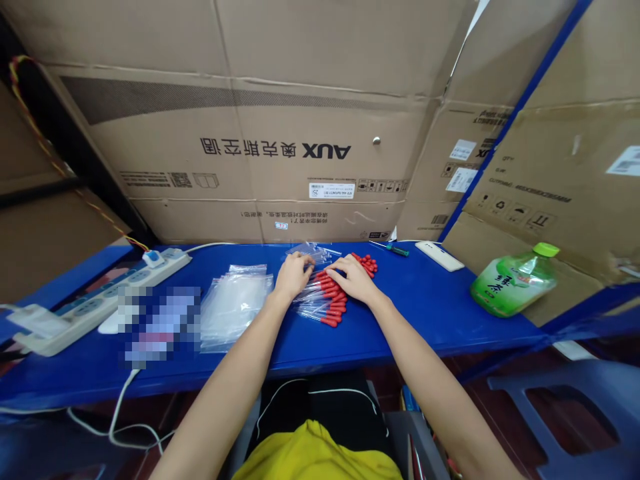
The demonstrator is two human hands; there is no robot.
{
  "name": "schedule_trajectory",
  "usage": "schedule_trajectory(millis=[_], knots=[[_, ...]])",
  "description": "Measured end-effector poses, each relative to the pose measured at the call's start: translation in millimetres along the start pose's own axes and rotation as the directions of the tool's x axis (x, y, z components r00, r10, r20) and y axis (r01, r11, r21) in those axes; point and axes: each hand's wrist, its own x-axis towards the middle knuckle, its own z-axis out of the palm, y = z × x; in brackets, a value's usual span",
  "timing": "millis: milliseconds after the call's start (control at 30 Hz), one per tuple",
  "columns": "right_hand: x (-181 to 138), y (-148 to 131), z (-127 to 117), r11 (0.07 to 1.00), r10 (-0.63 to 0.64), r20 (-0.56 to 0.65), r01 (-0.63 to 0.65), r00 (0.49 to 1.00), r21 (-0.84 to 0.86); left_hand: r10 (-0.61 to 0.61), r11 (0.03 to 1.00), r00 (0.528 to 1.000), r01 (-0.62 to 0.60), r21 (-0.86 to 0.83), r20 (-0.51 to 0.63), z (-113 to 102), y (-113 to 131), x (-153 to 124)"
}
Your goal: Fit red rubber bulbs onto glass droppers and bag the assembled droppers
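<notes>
Clear droppers with red bulbs (333,300) lie in a row on the blue table, their bulbs pointing right. My left hand (294,275) has its fingers bent inward at the row's far end, beside a pile of clear tubes (317,252). Facing it, my right hand (354,279) reaches over the upper droppers with thumb and fingers drawn together. Whatever is between the fingertips of either hand is too small to make out. Behind the right hand sits a heap of loose red bulbs (369,265). Clear plastic zip bags (235,310) are stacked left of my left forearm.
At the left stand a white power strip (100,303) and a blurred-out phone (163,327) on a cable. A screwdriver (397,250), a white power bank (440,256) and a green bottle (515,280) lie at the right. Cardboard (280,167) walls the table's back.
</notes>
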Motion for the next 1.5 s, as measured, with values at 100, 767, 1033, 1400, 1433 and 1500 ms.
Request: schedule_trajectory(millis=[100, 767, 1033, 1400, 1433, 1500], knots=[[1.4, 5.7, -4.2, 0.997, 0.056, -0.128, -0.064, 0.99, -0.053, 0.001, 0.999, 1.0, -0.003, 0.053, 0.029, 0.3, -2.9, 0.5], [-18.1, 71.2, -23.5, 0.755, 0.536, -0.5, -0.652, 0.68, -0.077, -0.024, 0.998, 0.989, 0.016, 0.055, 0.146, -8.5, 1.5, 5.2], [-16.7, 70.4, -22.5, 0.851, 0.398, -0.437, -0.503, 0.806, -0.153, 0.017, 0.999, 0.987, -0.024, 0.045, 0.159, -9.8, 1.6, 6.5], [-11.6, 57.2, -27.7, 0.884, 0.369, -0.539, -0.465, 0.757, -0.048, -0.004, 0.993, 0.992, -0.011, 0.121, 0.127, -11.3, 6.8, 4.2], [-9.9, 53.6, -28.8, 0.895, 0.357, -0.556, -0.446, 0.75, -0.028, -0.01, 0.993, 0.993, -0.004, 0.119, 0.116, -10.6, 6.2, 4.5], [-6.4, 44.8, -29.0, 0.921, 0.325, -0.58, -0.39, 0.747, 0.014, -0.02, 0.997, 0.997, 0.014, 0.081, 0.072, -8.6, 4.7, 5.8]])
